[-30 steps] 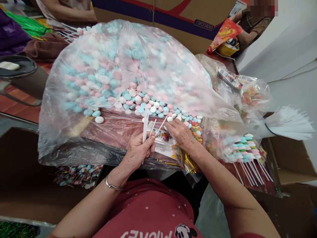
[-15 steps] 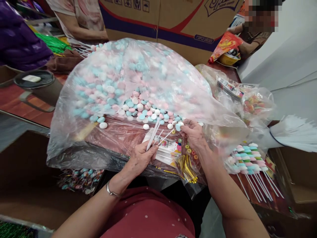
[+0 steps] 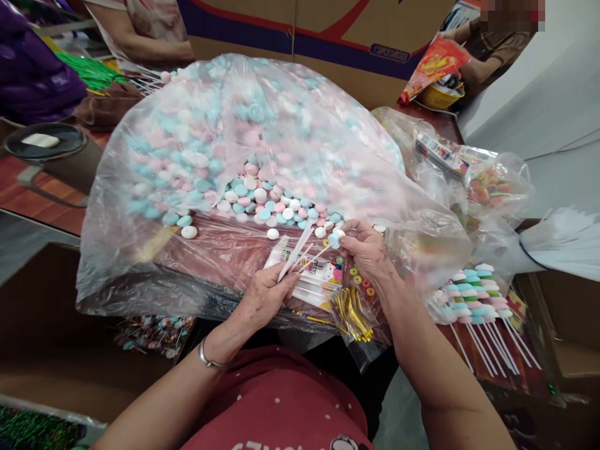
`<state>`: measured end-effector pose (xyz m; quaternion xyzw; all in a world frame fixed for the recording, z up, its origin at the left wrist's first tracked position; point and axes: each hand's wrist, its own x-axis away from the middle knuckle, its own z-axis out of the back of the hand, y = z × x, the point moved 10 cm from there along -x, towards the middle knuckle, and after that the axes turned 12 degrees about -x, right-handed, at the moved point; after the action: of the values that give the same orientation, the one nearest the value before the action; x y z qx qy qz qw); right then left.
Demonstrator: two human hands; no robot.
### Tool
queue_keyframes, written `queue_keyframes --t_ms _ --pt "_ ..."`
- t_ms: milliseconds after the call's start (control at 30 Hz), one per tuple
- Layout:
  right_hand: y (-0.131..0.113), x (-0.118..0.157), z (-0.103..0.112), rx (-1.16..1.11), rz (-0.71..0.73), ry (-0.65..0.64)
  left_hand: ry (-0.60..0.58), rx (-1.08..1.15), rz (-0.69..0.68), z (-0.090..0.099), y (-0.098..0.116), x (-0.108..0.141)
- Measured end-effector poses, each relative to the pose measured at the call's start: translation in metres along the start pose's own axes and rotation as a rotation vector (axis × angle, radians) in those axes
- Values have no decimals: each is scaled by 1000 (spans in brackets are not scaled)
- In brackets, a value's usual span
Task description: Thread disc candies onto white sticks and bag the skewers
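Observation:
My left hand [image 3: 268, 294] is closed around several thin white sticks [image 3: 295, 255] that fan out up and to the right. Between the thumb and fingertips of my right hand [image 3: 370, 253] is a pale blue marshmallow [image 3: 334, 240], with a white one pressed against it. One stick's tip reaches the blue piece; whether it has gone in I cannot tell. Just beyond both hands, loose pink, blue and white marshmallows [image 3: 262, 195] spill from the mouth of a large clear plastic bag [image 3: 154, 140]. Below the hands lie printed white packets [image 3: 313, 289] and a pouch of gold twist ties [image 3: 352, 315].
Finished marshmallow skewers [image 3: 478, 297] lie at the right, beside a bundle of white sticks [image 3: 567, 244]. Small ring candies [image 3: 359, 279] are near my right wrist. A lidded mug [image 3: 51, 159] stands left. Behind is a big carton [image 3: 328, 69], with two people beyond.
The view has shifted slightly, so the table things sit a little higher. My right hand has brought the blue marshmallow up against the tip of one stick.

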<state>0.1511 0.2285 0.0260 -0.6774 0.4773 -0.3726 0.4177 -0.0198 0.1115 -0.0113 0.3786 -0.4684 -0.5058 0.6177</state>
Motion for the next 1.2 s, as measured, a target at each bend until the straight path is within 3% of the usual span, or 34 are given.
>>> queue_keyframes --t_ms 467,833,1200 --pt "-7 10 -16 152 110 -133 23 -4 -19 0 2 1" --pt "3 15 -23 147 64 -210 15 78 -61 0 -4 2" --pt "-6 22 -31 389 224 -243 34 122 -76 2 -1 1"
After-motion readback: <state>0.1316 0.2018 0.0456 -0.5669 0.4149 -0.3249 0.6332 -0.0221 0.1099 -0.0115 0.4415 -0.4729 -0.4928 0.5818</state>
